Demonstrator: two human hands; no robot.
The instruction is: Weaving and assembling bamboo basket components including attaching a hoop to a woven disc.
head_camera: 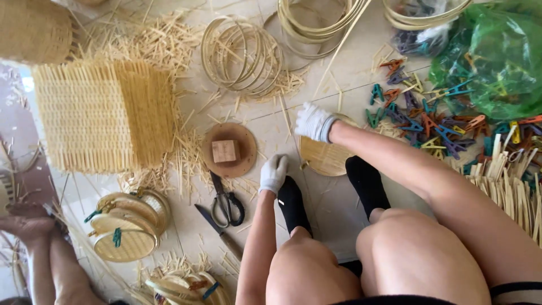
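Pale floor tiles (pixel 265 127) strewn with bamboo slivers fill my view from above. My right hand (pixel 314 121), in a white glove, has its grip closed on the far edge of a round woven bamboo lid (pixel 326 158), which lies flat on the floor just beyond my black-socked right foot (pixel 367 183). My left hand (pixel 274 173), also gloved in white, rests by the toe of my left foot (pixel 292 204); its grip is loosely curled and holds nothing that I can see.

Just left of that hand lie black-handled scissors (pixel 227 202) and a knife with a wooden handle (pixel 219 231). Beyond them sits a round brown wooden disc topped by a small wooden block (pixel 230 150). Farther left stands a sheet of woven bamboo matting (pixel 104 116), and near it finished round bamboo boxes held with clips (pixel 125 226). Bamboo hoops (pixel 241 55) lie at the top, coloured plastic clips (pixel 420 116) and a green plastic bag (pixel 497 53) to my right.
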